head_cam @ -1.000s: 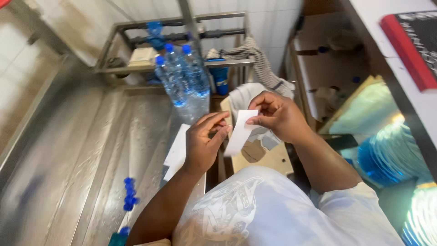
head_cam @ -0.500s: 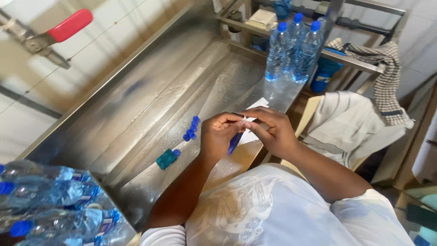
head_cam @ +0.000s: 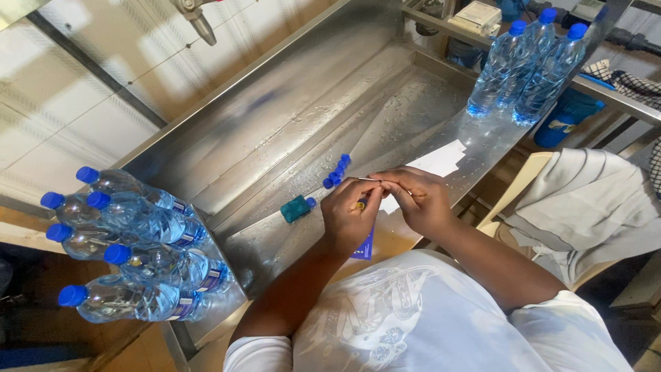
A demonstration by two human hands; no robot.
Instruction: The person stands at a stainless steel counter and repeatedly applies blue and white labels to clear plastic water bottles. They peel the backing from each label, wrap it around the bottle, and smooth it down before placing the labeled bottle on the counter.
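I saw both sets of fingertips pinched on a thin blue-and-white label strip, left hand and right hand touching above the steel sink's edge. Blue caps lay at ten o'clock; water bottles at nine.

The view has swung left since a second ago, so a cluster of lying bottles now shows far left of the left hand. Both hands have come down closer to the surface, and the right hand now meets the left fingertip to fingertip. The white sheet held up between them earlier is gone from their grip; only a thin strip edge-on shows at the fingertips, and a blue label now hangs below the left hand.
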